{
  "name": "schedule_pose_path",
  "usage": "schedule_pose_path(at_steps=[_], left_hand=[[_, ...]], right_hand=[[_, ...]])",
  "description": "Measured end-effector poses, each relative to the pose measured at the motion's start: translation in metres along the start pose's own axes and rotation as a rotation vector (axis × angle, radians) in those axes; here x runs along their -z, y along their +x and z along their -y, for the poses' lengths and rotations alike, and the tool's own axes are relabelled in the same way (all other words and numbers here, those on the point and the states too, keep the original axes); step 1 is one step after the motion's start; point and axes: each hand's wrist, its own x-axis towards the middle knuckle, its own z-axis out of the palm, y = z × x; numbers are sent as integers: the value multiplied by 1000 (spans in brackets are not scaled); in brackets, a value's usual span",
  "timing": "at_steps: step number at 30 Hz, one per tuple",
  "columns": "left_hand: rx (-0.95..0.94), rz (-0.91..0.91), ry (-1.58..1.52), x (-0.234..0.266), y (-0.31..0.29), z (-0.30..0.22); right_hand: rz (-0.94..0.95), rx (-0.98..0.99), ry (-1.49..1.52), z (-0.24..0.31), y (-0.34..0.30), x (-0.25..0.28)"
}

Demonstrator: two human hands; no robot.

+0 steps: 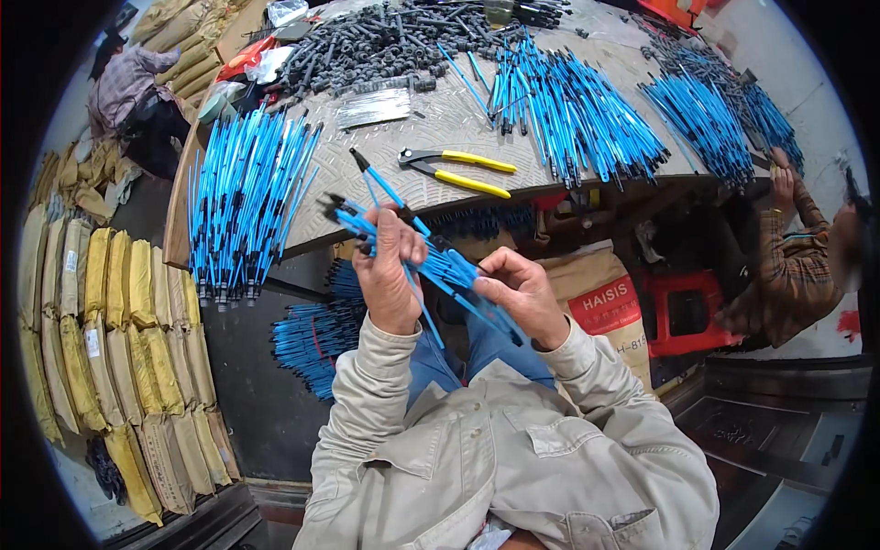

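My left hand [392, 284] is closed around a bundle of thin blue rods [444, 268] with black ends, held slantwise above my lap. One rod stands out from the rest, pointing up toward the table. My right hand [527, 295] pinches at the lower right end of the bundle, thumb and forefinger together; exactly which rods it grips is hard to make out. Beyond my hands, end-cutting pincers [477, 161] with yellow handles lie on the table [357, 220], their jaws pointing left.
Blue rods are piled at the table's left [247, 188], right of centre [582, 115] and far right [701, 119]. Black fittings [367, 50] heap behind thin metal pins [374, 107]. Bundled rods [307, 339] lie below. A person [797, 247] sits right near a red stool [692, 312]; another [133, 87] bends far left by sacks.
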Motion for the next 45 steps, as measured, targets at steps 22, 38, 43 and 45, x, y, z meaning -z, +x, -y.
schedule_pose_path(at_steps=[22, 38, 43, 45], left_hand=[[277, 31, 262, 33, -20, -46], [-106, -221, 309, 16, -40, -51], [-149, -234, 286, 11, -37, -41], [-146, -230, 244, 15, -35, -36]], right_hand=[[-610, 387, -682, 8, 300, 117], [-96, 833, -1160, -8, -17, -65], [-65, 733, -954, -15, -29, -59], [-56, 662, -785, -20, -28, -61]])
